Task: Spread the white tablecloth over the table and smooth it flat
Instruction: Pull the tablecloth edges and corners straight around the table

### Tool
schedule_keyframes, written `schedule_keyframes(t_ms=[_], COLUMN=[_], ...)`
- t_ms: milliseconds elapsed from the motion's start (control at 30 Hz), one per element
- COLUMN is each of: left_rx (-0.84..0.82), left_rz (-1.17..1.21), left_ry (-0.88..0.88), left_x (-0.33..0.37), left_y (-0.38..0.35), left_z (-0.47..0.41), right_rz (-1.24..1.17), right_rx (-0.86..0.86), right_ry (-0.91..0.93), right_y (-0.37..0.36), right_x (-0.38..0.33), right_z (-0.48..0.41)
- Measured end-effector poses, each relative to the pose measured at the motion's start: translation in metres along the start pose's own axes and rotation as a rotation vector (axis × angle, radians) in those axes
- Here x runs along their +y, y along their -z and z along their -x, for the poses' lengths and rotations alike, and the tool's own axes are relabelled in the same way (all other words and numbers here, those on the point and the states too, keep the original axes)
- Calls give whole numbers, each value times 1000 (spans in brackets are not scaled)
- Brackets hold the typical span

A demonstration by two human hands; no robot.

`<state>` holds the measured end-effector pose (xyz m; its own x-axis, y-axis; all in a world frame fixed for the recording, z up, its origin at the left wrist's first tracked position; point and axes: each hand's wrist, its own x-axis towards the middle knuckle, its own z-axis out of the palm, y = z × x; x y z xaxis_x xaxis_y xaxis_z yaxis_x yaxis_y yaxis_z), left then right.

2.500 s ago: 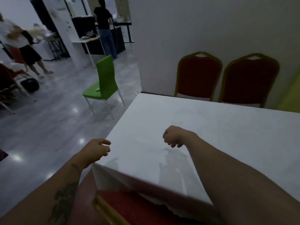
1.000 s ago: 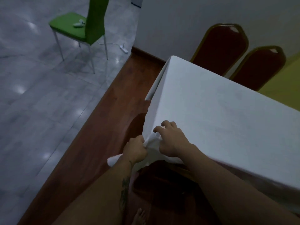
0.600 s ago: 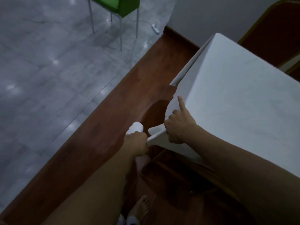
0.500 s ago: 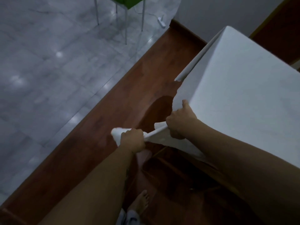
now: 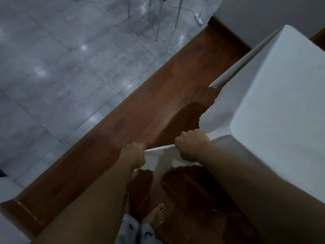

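Observation:
The white tablecloth (image 5: 281, 95) covers the table at the right, its flat top reaching the near left corner and its sides hanging down. My left hand (image 5: 132, 154) is closed on the cloth's loose hanging corner, out to the left of the table. My right hand (image 5: 191, 146) is fisted on the same edge close to the table corner. The cloth is stretched taut between the two fists, below the table top. A fold of cloth (image 5: 233, 67) hangs along the far left side.
A red-brown wooden floor strip (image 5: 140, 106) runs under my hands, with grey tiles (image 5: 61, 67) to the left. Metal chair legs (image 5: 158, 20) and a white power strip (image 5: 198, 17) stand at the top. My bare foot (image 5: 158, 215) is below.
My head has tilted further down. My left hand has pulled the cloth corner outward and lower, and my right hand has closed into a fist on the edge. The cloth is now taut.

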<state>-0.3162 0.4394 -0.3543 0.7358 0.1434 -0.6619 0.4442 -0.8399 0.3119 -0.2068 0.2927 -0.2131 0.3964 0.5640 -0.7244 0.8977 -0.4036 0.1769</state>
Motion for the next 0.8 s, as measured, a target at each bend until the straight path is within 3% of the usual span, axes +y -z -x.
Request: schedule_keyframes(t_ms=[133,333,600,667,800], left_rx=[-161,-47,-248,-269,-147], left_rz=[-61,90,-167,-107,36], left_ry=[92,-295,-136,-120,-132], left_x=[-20,49,52,55,85], left_y=[-2,10,43,63,135], left_z=[-2,-21,-12,-2,23], right_rz=[-12,-1,-40,-123,-392], right_rx=[-6,18,50,65,210], right_ry=[-4,-25,-184,-187,-292], right_y=[-3,-2,11,17,45], right_x=[-7,-11,3,9,31], right_z=[-6,-7,18,36,84])
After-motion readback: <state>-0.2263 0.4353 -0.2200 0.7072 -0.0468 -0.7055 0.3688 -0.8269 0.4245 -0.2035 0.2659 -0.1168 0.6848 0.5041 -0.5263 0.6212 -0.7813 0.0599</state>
